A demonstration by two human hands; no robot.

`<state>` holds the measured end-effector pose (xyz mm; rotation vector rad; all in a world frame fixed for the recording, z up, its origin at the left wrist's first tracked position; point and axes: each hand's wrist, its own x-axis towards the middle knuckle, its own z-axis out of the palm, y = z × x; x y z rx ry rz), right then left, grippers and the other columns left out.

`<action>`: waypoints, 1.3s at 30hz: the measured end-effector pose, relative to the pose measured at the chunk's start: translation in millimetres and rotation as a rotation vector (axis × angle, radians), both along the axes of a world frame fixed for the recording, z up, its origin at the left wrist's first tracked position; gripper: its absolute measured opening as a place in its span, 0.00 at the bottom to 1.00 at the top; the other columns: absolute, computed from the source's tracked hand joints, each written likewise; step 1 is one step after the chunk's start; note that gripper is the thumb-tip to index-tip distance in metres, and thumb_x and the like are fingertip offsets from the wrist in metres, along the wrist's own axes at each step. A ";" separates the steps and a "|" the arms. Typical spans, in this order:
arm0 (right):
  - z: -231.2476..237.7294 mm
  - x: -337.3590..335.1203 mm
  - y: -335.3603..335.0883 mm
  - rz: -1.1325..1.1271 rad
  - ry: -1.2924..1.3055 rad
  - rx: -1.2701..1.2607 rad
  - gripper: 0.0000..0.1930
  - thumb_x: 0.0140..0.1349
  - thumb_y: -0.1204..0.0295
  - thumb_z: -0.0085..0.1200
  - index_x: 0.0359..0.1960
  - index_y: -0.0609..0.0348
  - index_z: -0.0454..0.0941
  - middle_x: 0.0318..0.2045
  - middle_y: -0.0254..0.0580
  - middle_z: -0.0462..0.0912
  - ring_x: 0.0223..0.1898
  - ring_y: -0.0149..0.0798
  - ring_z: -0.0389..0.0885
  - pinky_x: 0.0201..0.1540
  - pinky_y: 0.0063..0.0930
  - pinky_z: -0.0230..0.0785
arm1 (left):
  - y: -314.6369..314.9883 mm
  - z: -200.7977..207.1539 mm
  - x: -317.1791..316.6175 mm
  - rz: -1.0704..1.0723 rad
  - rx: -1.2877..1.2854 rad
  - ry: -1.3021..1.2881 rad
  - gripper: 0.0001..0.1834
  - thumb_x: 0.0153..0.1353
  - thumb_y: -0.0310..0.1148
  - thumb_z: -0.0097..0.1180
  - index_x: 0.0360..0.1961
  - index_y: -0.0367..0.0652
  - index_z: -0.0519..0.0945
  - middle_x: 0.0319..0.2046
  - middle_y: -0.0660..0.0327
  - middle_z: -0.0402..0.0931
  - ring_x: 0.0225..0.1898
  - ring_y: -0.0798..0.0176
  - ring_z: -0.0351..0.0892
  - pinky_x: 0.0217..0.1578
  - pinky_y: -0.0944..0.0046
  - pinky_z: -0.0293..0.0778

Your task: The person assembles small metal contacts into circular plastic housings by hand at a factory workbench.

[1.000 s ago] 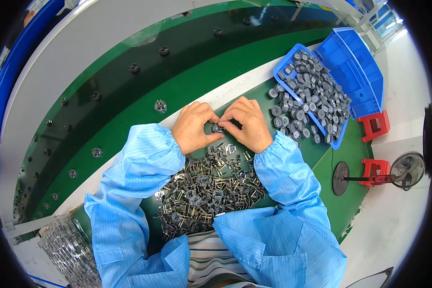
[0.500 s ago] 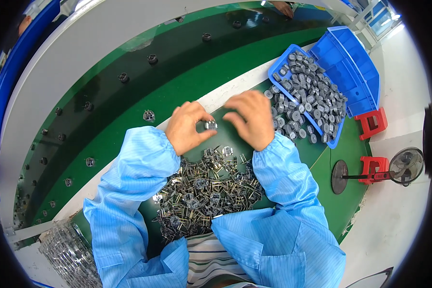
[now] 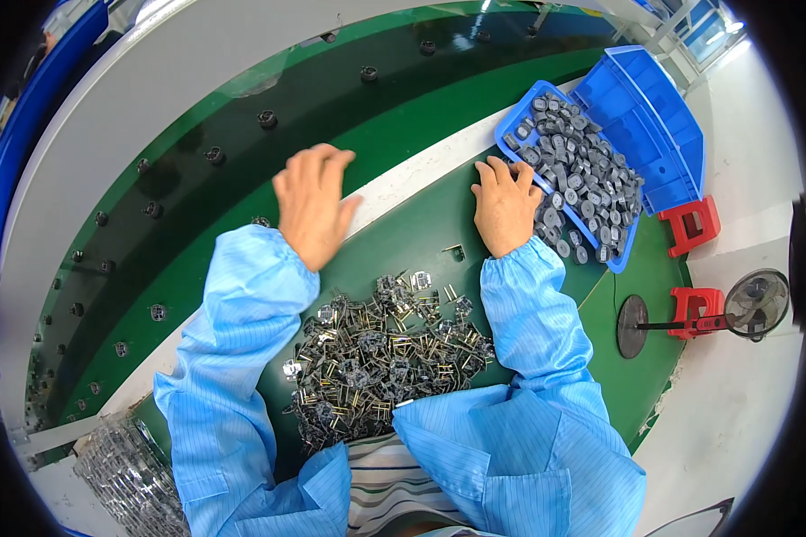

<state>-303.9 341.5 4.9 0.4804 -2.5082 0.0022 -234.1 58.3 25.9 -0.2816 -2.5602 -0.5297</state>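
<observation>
My left hand (image 3: 315, 208) hovers over the conveyor's white edge strip (image 3: 398, 185), its fingers stretched and thumb apart; nothing shows in it. My right hand (image 3: 507, 208) reaches to the near-left side of a heap of small round grey plastic parts (image 3: 591, 170). Its fingers are spread and slightly bent, with the tips at the heap's edge; I see nothing held. In front of my body lies a pile of small circuit boards with metal pins (image 3: 385, 349). One small pinned piece (image 3: 456, 252) lies apart from it on the green table (image 3: 412, 237).
The grey parts spill from a blue tray (image 3: 519, 112), beside a blue bin (image 3: 645, 125). Assembled pieces (image 3: 268, 119) sit spaced along the green conveyor (image 3: 358, 139). Red stools (image 3: 692, 225) and a fan (image 3: 758, 304) stand right; stacked clear trays (image 3: 130, 474) are at lower left.
My hands have parted. The left moved up and left over the belt, and the small metallic part it held no longer shows. The right moved to the grey heap. Belt pieces shifted left.
</observation>
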 end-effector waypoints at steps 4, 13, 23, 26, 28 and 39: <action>1.0 3.9 -6.7 0.172 -0.161 -0.172 0.20 0.56 0.76 0.65 0.52 0.54 0.79 0.54 0.39 0.78 0.56 0.52 0.72 0.53 0.49 0.66 | 22.1 -17.9 11.0 -0.286 0.213 -0.088 0.33 0.58 0.27 0.67 0.65 0.41 0.70 0.63 0.49 0.68 0.64 0.43 0.67 0.64 0.47 0.62; 49.9 32.2 -25.0 0.756 -0.622 -0.726 0.14 0.60 0.82 0.64 0.47 0.59 0.82 0.50 0.43 0.81 0.49 0.41 0.79 0.49 0.33 0.73 | 23.2 -25.0 12.5 -0.427 0.307 -0.175 0.39 0.62 0.26 0.66 0.73 0.39 0.64 0.72 0.47 0.64 0.71 0.44 0.64 0.69 0.50 0.61; 40.5 15.8 5.1 0.891 -1.029 -0.325 0.15 0.52 0.76 0.72 0.42 0.54 0.85 0.40 0.40 0.79 0.48 0.48 0.78 0.50 0.40 0.74 | 20.2 -25.3 8.1 -0.442 0.357 -0.282 0.23 0.56 0.27 0.71 0.54 0.47 0.80 0.59 0.59 0.75 0.60 0.51 0.74 0.59 0.51 0.66; 37.8 8.2 12.6 0.647 -0.755 -0.362 0.15 0.50 0.79 0.70 0.41 0.55 0.85 0.41 0.42 0.80 0.48 0.50 0.79 0.49 0.42 0.74 | 17.3 -30.1 6.8 -0.437 0.371 -0.296 0.20 0.55 0.25 0.72 0.49 0.47 0.81 0.57 0.60 0.76 0.59 0.51 0.75 0.57 0.50 0.67; 35.1 8.6 11.8 0.502 -0.371 -0.259 0.15 0.49 0.79 0.70 0.40 0.56 0.85 0.39 0.43 0.80 0.44 0.50 0.79 0.45 0.42 0.72 | 17.6 -30.4 8.6 -0.426 0.384 -0.309 0.20 0.54 0.25 0.72 0.47 0.47 0.81 0.56 0.60 0.76 0.58 0.52 0.75 0.57 0.50 0.67; 43.3 29.8 -12.7 0.689 -1.039 -0.437 0.14 0.55 0.73 0.72 0.42 0.61 0.84 0.34 0.42 0.79 0.33 0.39 0.80 0.36 0.33 0.76 | 19.6 -20.8 10.2 -0.429 0.283 -0.243 0.21 0.55 0.27 0.71 0.51 0.47 0.82 0.48 0.60 0.81 0.54 0.52 0.77 0.56 0.53 0.67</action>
